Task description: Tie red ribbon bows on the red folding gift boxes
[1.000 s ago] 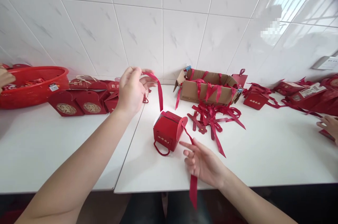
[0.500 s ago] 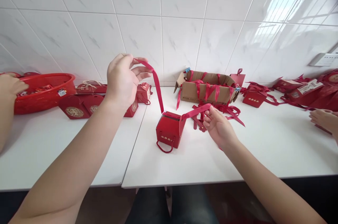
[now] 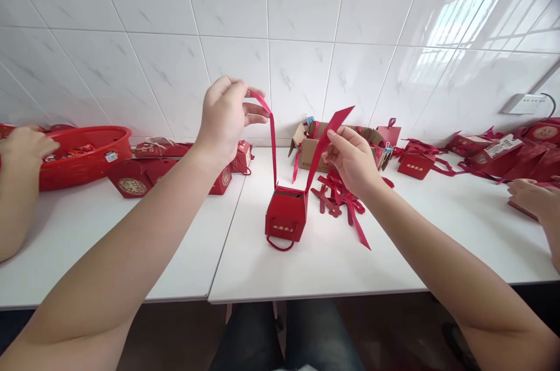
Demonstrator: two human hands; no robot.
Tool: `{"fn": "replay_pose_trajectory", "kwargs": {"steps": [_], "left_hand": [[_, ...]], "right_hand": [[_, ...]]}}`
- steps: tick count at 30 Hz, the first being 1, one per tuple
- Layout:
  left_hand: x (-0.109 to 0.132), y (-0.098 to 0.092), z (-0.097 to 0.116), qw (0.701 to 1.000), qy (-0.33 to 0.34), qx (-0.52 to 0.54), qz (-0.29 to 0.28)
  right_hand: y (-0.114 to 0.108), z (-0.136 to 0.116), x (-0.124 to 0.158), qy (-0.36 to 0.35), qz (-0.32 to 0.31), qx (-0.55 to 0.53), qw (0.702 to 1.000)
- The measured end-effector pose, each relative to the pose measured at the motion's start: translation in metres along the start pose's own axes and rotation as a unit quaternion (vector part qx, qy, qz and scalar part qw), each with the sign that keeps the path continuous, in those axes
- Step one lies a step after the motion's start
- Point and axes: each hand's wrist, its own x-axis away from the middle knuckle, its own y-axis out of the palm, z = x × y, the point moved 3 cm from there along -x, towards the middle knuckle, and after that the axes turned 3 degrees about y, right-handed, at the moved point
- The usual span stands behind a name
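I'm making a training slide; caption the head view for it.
Left hand and right hand hold up red ribbon above a small red box on a white table.

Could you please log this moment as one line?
left hand: holds left ribbon strand | right hand: holds right ribbon strand | red box: on white table, strands rising from its sides

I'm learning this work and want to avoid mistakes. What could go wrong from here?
The left hand and right hand both hold the ribbon, and neither steadies the box, so an uneven pull could tip or drag it.

The loose ribbons lie close by, so the right hand might snag one if it drops.
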Motion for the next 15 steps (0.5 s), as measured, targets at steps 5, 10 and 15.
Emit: {"fn": "replay_pose_trajectory", "kwargs": {"steps": [5,10,15], "left_hand": [[-0.002,0.006,-0.003,1.0,0.007,-0.014,-0.014],[-0.009,0.013,-0.003,0.999,0.017,-0.029,-0.035],[-0.014,0.024,-0.002,0.994,0.017,-0.035,-0.098]], "right_hand": [[0.011,-0.008,-0.01,-0.032,-0.023,0.063,0.997],[0.022,-0.013,-0.013,-0.061,-0.048,0.08,0.994],[0.037,-0.004,-0.013,-0.035,-0.101,-0.039,0.993]]}}
